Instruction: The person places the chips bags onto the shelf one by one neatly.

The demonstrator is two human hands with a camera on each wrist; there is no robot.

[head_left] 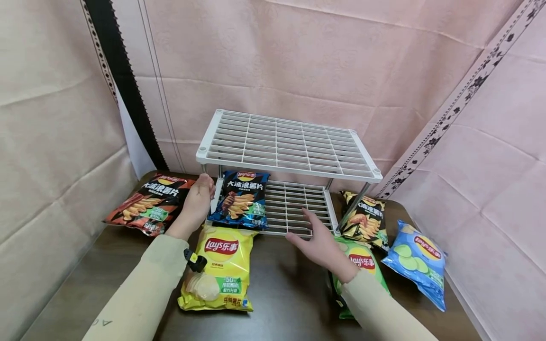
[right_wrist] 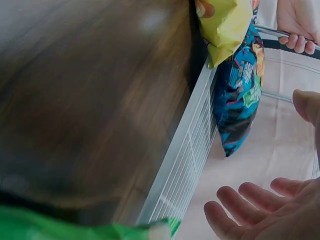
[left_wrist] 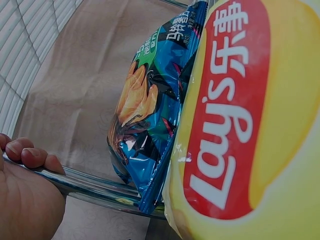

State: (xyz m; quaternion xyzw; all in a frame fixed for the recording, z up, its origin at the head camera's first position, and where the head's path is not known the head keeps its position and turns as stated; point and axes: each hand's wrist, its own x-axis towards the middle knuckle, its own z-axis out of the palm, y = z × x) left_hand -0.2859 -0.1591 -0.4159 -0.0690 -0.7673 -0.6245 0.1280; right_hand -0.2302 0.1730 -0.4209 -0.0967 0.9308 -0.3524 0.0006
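My left hand (head_left: 199, 201) grips the front left metal post (left_wrist: 90, 187) of a white two-tier rack (head_left: 290, 142), its fingers curled round it. On the rack's lower shelf, at the left, lies a dark blue chip bag (head_left: 242, 201). Just in front of it, a yellow Lay's bag (head_left: 222, 270) lies on the table beside my left forearm. My right hand (head_left: 322, 241) hovers before the lower shelf with fingers spread, holding nothing. Beneath my right wrist is a green Lay's bag (head_left: 362, 265), partly hidden by the sleeve.
A red-and-black chip bag (head_left: 153, 203) lies left of the rack. On the right are a black-and-yellow chip bag (head_left: 367, 220), beside the right post, and a light blue Lay's bag (head_left: 418, 260). Pink cloth (head_left: 307, 57) hangs behind the brown table (head_left: 290, 293).
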